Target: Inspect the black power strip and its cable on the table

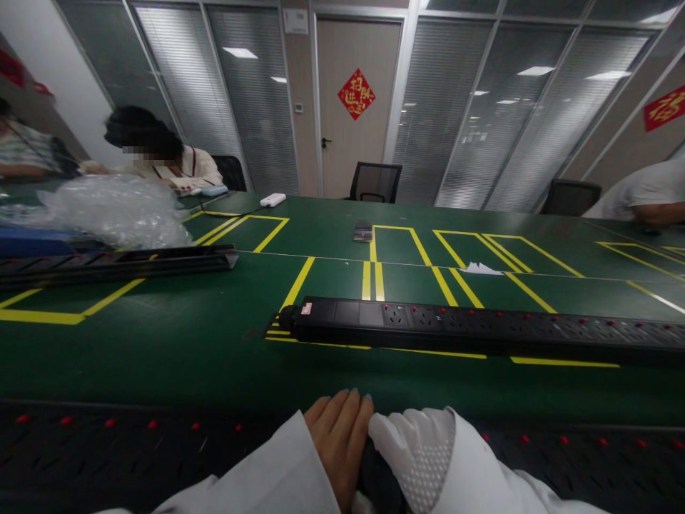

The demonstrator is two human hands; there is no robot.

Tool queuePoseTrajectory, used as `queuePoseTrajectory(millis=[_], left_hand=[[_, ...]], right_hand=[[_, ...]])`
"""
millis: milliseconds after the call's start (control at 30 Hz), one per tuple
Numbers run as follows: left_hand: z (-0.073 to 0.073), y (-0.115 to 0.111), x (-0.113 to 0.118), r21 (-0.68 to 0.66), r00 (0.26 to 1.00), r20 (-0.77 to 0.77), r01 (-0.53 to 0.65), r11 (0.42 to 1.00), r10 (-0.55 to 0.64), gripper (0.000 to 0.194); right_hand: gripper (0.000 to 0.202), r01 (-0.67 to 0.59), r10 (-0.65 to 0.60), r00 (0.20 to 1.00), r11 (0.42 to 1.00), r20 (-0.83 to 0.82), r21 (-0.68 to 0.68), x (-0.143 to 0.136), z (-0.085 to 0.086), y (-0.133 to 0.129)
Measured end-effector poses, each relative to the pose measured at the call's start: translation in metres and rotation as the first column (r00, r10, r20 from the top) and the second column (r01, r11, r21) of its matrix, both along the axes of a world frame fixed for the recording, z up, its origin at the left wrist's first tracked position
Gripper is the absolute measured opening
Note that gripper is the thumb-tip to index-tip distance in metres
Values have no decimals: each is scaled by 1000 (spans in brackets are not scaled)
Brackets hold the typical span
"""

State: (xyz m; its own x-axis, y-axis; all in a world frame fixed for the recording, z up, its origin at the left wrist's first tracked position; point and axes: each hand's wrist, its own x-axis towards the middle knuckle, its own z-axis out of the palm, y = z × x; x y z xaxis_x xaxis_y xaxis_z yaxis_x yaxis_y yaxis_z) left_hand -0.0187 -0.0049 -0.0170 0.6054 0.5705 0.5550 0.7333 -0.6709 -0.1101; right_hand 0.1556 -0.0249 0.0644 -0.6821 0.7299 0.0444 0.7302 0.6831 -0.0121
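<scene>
My left hand (342,435) is bare, its fingers stretched out together at the near edge of the green table. Beside it, my right hand (414,446) wears a white glove with a dotted grip and has its fingers curled. Between the two hands shows a dark object (377,475); its kind and most of its shape are hidden, and the right hand seems closed on it. Under and behind both hands runs a long black power strip (133,450) with red dots. Another black power strip (454,321) with several sockets lies farther off, in front of the hands.
The green table (187,357) bears yellow tape outlines. At left are a black metal channel (176,265) and clear plastic wrap (118,210). A white device (273,200), a small dark stack (362,230) and a crumpled white paper (481,268) lie farther back. People sit at left and right.
</scene>
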Motion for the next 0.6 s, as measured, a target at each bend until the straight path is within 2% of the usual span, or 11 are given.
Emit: queuePoseTrajectory(millis=[600], left_hand=[[-1,0,2,7,999,25,-26,1000,26,32]], right_hand=[[29,1,-1,1000,1000,-10,4,0,-1,0]])
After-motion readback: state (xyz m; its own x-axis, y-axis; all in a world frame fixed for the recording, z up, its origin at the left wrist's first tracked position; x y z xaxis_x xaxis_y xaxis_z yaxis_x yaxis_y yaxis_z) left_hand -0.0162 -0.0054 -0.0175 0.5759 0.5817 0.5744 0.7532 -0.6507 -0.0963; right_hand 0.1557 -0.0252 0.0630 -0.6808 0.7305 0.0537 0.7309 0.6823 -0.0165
